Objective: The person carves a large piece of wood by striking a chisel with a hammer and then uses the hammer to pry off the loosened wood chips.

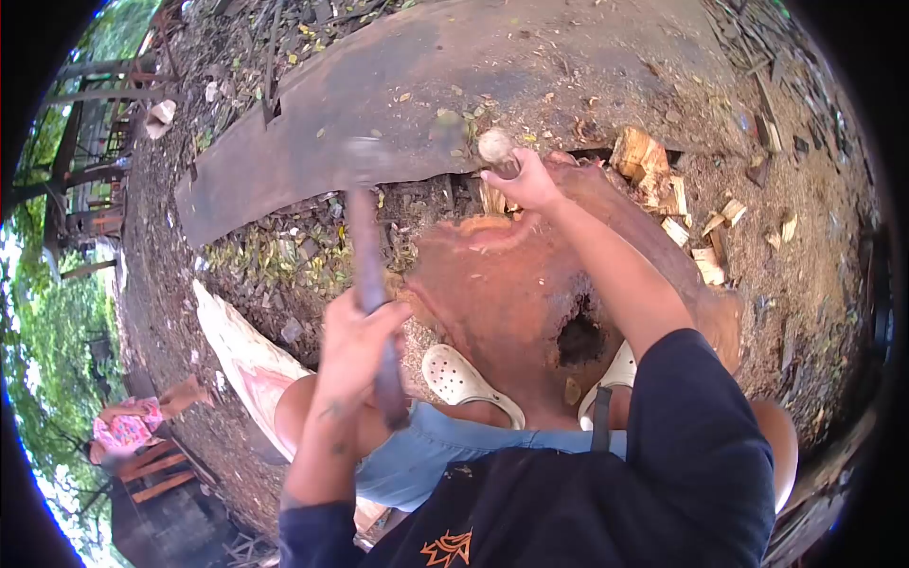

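My left hand (356, 352) is wrapped round the dark wooden handle of a hammer-like tool (364, 237). The tool's head, blurred by motion, is over the metal sheet. Toward the far edge of a big reddish-brown wood slab (492, 284), my right hand (528, 182) is closed round a short upright piece with a pale round top (495, 145). Its lower end is hidden. The slab has a dark hollow (579, 339) near my feet, which are in cream clogs (464, 379).
A long flat metal sheet (312, 123) lies beyond the slab. Split wood chunks (649, 170) lie at the right, and a long pale log (241, 341) at the left. Another person (128, 426) is at the far left beside a dark structure (170, 521).
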### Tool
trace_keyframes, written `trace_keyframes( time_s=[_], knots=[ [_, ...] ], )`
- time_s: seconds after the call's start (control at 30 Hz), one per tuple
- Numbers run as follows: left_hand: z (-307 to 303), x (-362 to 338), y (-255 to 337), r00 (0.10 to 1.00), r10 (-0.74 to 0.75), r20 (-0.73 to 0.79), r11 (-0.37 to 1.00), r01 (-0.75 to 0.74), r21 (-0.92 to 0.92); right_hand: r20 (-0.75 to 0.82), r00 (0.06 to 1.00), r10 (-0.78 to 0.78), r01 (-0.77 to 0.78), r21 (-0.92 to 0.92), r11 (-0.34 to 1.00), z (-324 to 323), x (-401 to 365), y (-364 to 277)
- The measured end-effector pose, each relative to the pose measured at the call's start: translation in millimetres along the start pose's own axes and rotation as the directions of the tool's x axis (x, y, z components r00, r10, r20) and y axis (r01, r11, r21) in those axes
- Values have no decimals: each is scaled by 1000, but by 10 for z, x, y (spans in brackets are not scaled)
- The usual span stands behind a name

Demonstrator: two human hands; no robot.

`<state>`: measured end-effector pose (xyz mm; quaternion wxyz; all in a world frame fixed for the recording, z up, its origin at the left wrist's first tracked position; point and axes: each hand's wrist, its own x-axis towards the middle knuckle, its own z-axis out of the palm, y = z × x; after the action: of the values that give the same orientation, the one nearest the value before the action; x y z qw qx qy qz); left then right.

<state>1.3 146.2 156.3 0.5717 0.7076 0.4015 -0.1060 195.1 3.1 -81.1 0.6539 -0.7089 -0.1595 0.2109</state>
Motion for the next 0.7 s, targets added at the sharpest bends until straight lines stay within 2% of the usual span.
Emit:
trace_keyframes(
  time_s=[0.1, 0.13, 0.17, 0.23, 0.33, 0.43, 0.5, 0.57, 0.6, 0.63, 0.67, 0.7],
  knots=[
    [-357, -392, 154, 999, -9, -36, 928, -5, -372, 111, 993, -39, 29, 98, 995, -59, 71, -60],
    [-427, -499, 167, 996, -45, -83, 891, 2, -455, 132, 986, -99, 80, 141, 987, -63, 86, -125],
    [-481, -560, 102, 995, -56, -82, 803, -3, -596, 98, 993, -67, 57, 99, 993, -32, 93, -126],
    [-571, -594, -51, 992, -69, -106, 740, -21, -672, 28, 1000, -1, 1, 11, 1000, 23, 106, -93],
    [-821, -542, -88, 990, -69, 120, 428, 138, -893, -31, 999, -5, 3, -67, 998, 112, 169, -48],
    [-875, -349, -80, 961, -222, 164, 323, 231, -918, -69, 997, -31, 17, -186, 982, 264, 425, 35],
    [-960, -256, -101, 933, -217, 287, 206, 331, -921, -102, 993, -52, 20, -293, 956, 311, 664, 74],
    [-1042, -170, -130, 893, -198, 404, 83, 426, -901, -88, 996, -27, 1, -282, 959, 423, 884, 112],
    [-1049, -149, -164, 892, -116, 436, 84, 446, -891, -78, 997, 9, -31, -291, 956, 495, 971, 94],
    [-1041, -129, -151, 883, -113, 455, 80, 465, -882, -68, 997, 46, -64, -301, 952, 575, 1057, 115],
    [-1034, -125, -106, 874, -113, 473, 75, 482, -873, -87, 996, 3, -36, -380, 924, 679, 1130, 143],
    [-1047, -116, -89, 865, -112, 490, 70, 498, -864, -56, 996, 71, -88, -430, 898, 770, 1154, 113]
  ],
)
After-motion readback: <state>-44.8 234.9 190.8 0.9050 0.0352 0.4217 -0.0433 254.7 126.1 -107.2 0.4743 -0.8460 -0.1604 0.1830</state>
